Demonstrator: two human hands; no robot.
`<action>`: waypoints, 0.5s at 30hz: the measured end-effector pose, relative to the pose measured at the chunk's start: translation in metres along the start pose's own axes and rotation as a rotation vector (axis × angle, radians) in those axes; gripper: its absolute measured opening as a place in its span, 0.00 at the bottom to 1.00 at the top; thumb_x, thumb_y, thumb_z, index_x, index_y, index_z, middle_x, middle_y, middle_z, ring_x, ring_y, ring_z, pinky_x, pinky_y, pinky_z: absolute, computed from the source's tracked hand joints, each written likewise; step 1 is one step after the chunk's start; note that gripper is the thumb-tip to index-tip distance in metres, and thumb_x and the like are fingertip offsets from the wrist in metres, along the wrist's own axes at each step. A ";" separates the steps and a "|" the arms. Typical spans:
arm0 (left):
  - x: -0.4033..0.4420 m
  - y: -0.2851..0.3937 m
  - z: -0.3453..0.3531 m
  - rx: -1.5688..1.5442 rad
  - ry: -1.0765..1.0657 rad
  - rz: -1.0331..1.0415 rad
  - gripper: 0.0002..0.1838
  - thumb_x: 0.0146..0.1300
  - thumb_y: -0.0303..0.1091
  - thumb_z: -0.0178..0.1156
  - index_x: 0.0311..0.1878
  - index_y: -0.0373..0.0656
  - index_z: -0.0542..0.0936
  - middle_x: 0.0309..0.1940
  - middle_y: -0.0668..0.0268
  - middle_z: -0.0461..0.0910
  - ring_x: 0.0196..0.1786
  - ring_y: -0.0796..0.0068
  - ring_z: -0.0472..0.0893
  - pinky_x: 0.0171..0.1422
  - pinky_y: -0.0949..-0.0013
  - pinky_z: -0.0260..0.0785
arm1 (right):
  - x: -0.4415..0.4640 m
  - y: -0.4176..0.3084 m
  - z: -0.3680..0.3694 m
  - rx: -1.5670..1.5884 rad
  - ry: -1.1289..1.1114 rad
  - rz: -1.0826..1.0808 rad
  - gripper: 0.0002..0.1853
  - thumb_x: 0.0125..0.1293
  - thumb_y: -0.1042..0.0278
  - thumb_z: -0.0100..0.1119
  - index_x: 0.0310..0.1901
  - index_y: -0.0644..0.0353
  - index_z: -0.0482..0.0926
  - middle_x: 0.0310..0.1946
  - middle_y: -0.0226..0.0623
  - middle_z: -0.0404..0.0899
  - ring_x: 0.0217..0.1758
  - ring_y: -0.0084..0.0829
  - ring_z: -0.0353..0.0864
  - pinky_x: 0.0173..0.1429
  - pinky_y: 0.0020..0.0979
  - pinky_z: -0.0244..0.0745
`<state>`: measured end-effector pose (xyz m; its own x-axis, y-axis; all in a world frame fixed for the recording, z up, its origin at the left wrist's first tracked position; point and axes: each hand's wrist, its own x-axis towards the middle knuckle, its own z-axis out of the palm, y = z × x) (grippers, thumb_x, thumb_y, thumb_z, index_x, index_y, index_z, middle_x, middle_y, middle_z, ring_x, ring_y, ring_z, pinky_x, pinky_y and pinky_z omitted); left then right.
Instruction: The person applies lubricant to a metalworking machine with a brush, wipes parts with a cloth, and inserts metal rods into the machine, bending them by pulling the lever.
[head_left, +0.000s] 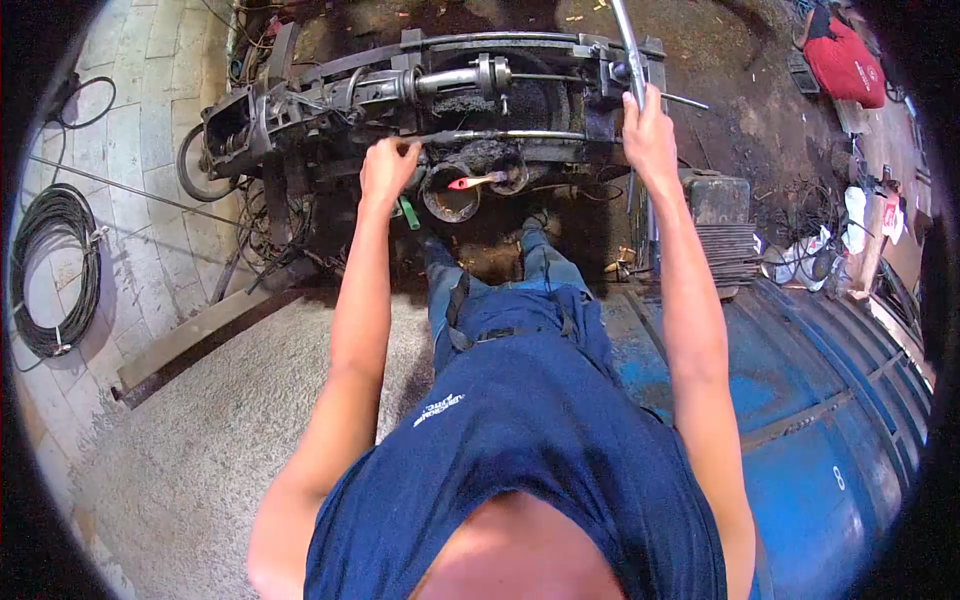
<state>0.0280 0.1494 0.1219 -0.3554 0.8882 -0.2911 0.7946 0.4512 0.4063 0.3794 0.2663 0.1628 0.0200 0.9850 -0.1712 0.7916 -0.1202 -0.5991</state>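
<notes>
My right hand [648, 130] is wrapped round a long metal bar [627, 40] at the right end of a greasy machine assembly [400, 95]. The bar rises from the hand toward the top edge of the view. At the front edge of the assembly, my left hand [388, 170] has its fingers bent together; what they hold, if anything, is hidden. Just right of and below it, a brush with a red and white handle [470, 183] lies across a round tin [450, 200]. A green handle [409, 213] hangs below the left hand.
A coiled black cable [55, 270] lies on the paving at left. A long beam [215, 330] rests below it. On the right are a blue metal panel [800, 480], a finned metal block [715, 250], plastic bags [805, 257] and a red cloth [845, 65].
</notes>
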 end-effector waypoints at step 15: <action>-0.105 -0.112 0.115 -0.605 -0.358 -0.768 0.25 0.66 0.52 0.56 0.30 0.34 0.80 0.21 0.63 0.81 0.20 0.73 0.80 0.24 0.69 0.70 | -0.001 -0.005 0.001 -0.001 0.010 -0.036 0.16 0.73 0.53 0.45 0.50 0.57 0.66 0.30 0.62 0.79 0.38 0.65 0.78 0.39 0.57 0.70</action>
<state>0.0325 -0.0046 0.0077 -0.4154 0.3104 -0.8551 0.0017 0.9402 0.3405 0.3752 0.2662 0.1653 -0.0024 0.9899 -0.1415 0.7923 -0.0844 -0.6043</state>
